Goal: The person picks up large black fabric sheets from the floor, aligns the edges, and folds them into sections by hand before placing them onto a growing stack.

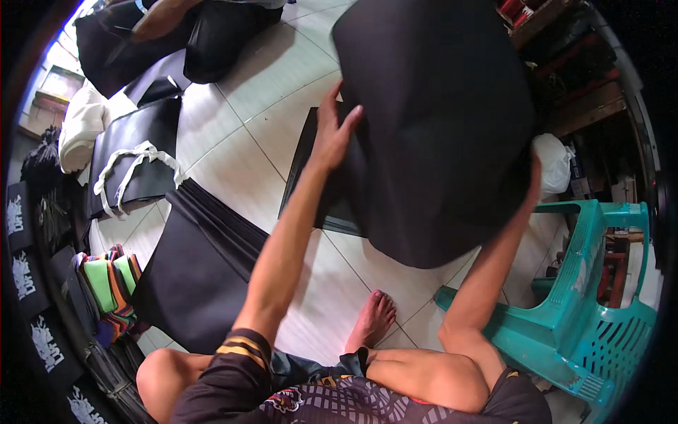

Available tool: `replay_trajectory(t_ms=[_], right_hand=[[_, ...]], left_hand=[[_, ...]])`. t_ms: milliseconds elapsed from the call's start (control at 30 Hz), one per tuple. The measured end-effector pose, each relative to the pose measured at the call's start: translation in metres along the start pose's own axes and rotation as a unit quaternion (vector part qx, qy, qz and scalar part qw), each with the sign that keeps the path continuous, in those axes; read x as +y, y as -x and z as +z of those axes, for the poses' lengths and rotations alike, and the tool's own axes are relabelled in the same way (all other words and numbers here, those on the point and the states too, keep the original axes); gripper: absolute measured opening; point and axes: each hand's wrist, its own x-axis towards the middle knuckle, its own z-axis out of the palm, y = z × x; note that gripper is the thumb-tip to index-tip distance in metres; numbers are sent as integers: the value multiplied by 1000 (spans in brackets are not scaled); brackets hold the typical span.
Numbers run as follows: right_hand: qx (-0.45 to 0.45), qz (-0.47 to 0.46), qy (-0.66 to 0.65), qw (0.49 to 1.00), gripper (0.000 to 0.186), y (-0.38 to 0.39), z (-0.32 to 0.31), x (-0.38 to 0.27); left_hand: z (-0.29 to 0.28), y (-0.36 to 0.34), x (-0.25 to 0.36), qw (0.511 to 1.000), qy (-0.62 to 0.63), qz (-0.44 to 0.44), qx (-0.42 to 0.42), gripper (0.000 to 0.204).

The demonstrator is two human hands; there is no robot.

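Observation:
A large black sheet, smooth like fabric or synthetic leather, is held up off the floor in front of me and bends along its lower edge. My left hand is at the sheet's left edge, its thumb and fingers apart. At the right edge is my right hand, mostly hidden behind the sheet, which it appears to hold up. Beneath, partly covered, lies a flat black stack. Fanned black sheets lie on the floor to the left of my left forearm.
A green plastic chair lies tipped at right, near a white plastic bag. On the left are a black bundle with white ties, a white roll and a pile of colourful cloth. Another person's arm shows at far left.

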Motion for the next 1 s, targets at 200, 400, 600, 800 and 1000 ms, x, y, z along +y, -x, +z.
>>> replay_trajectory(t_ms=[200, 400, 600, 800, 1000], right_hand=[[155, 140, 39, 977, 56, 15, -45, 107], [37, 25, 8, 999, 76, 54, -82, 103], [-18, 35, -300, 953, 80, 35, -61, 52], [-16, 18, -26, 999, 63, 53, -26, 44], [-10, -76, 69, 995, 56, 25, 25, -35]], left_hand=[[-3, -33, 18, 915, 59, -167, -362, 71], [-20, -17, 2, 846, 297, -356, -263, 55], [-45, -53, 68, 900, 225, -284, -243, 39], [-89, -88, 138, 974, 61, -140, -165, 40], [-136, -81, 182, 981, -23, -148, -127, 43]])
